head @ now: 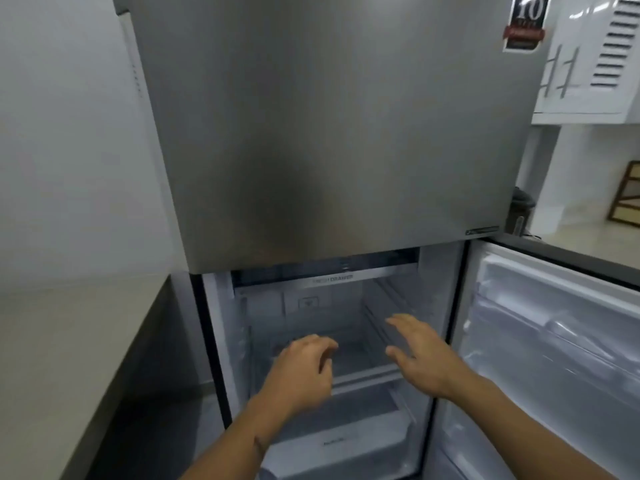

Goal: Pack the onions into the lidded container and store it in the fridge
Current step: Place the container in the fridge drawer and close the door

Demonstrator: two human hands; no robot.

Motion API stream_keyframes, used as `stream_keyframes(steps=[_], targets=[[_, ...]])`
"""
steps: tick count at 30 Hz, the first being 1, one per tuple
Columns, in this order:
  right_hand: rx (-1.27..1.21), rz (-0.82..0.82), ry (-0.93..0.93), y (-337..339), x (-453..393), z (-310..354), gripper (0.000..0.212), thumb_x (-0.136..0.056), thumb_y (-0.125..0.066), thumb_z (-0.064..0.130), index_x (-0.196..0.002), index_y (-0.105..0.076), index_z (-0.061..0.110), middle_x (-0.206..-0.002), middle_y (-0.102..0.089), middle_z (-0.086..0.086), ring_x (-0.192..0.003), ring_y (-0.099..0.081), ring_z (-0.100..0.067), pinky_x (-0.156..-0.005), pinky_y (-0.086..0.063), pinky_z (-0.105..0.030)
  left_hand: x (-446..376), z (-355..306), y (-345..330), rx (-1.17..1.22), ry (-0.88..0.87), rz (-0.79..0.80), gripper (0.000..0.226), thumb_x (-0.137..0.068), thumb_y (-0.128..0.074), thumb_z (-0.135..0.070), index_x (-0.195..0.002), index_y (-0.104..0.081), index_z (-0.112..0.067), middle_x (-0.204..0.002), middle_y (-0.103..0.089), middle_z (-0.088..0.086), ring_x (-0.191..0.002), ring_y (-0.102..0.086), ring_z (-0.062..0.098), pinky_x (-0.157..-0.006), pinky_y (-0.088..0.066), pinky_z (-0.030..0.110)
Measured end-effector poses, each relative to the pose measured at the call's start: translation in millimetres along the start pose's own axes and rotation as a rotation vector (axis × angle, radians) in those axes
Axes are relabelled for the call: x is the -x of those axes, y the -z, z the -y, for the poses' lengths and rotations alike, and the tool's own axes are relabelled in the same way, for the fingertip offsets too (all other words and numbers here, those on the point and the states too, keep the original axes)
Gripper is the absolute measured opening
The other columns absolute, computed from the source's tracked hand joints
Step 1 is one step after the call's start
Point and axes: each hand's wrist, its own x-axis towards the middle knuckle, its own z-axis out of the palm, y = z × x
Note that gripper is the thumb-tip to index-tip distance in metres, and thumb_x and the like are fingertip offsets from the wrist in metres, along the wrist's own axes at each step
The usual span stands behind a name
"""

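Now both hands (363,358) reach, holding nothing, into the open fridge (329,133).

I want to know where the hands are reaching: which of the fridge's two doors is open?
The lower door, swung out to the right with its white inner racks showing. The upper door is shut, showing only its steel front. Both hands reach into the lower compartment.

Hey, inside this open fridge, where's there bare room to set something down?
The clear glass shelf between the left hand and right hand shows bare. The white bottom drawer below looks bare too. The open door's bins seem bare, though blurred. Nowhere is crowded.
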Motion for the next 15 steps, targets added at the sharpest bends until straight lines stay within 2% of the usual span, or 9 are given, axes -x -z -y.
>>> stream_keyframes(steps=[3, 7, 12, 15], targets=[[0.034, -0.084, -0.029, 27.4, 34.3, 3.8, 0.059, -0.096, -0.049, 0.038, -0.149, -0.031, 0.018, -0.157, -0.029, -0.002, -0.143, -0.027, -0.019, -0.114, -0.018, -0.028, 11.4, -27.6, 1.7, 0.080, -0.062, -0.050, 0.030, -0.093, -0.048, -0.022, -0.118, -0.063, -0.023, -0.114, -0.064, -0.007, -0.106, -0.058, 0.013, -0.093, -0.051, 0.035], [0.068, -0.220, -0.118, 63.1, 94.7, -6.3, 0.053, -0.096, -0.051, 0.033, -0.146, -0.038, 0.020, -0.153, -0.039, -0.001, -0.140, -0.035, -0.020, -0.111, -0.025, -0.029, 21.6, -72.5, -20.7, 0.226, -0.117, -0.182, 0.024, -0.089, -0.051, -0.011, -0.103, -0.069, -0.018, -0.099, -0.067, -0.006, -0.090, -0.062, 0.011, -0.082, -0.055, 0.034], [0.157, -0.327, -0.251, 127.0, 165.8, -47.5, 0.050, -0.095, -0.052, 0.031, -0.143, -0.041, 0.021, -0.150, -0.042, 0.001, -0.136, -0.038, -0.021, -0.111, -0.031, -0.037, 28.1, -153.0, -66.9, 0.300, -0.287, -0.150, 0.022, -0.087, -0.052, -0.013, -0.096, -0.069, -0.023, -0.091, -0.066, -0.012, -0.082, -0.061, 0.004, -0.074, -0.055, 0.030], [0.224, -0.373, -0.340, 169.1, 202.7, -80.0, 0.051, -0.095, -0.051, 0.033, -0.143, -0.039, 0.022, -0.151, -0.040, 0.000, -0.138, -0.036, -0.022, -0.111, -0.032, -0.041, 30.1, -206.4, -92.9, 0.329, -0.397, -0.110, 0.023, -0.086, -0.049, -0.019, -0.099, -0.068, -0.025, -0.094, -0.064, -0.016, -0.087, -0.061, 0.005, -0.076, -0.054, 0.029]])
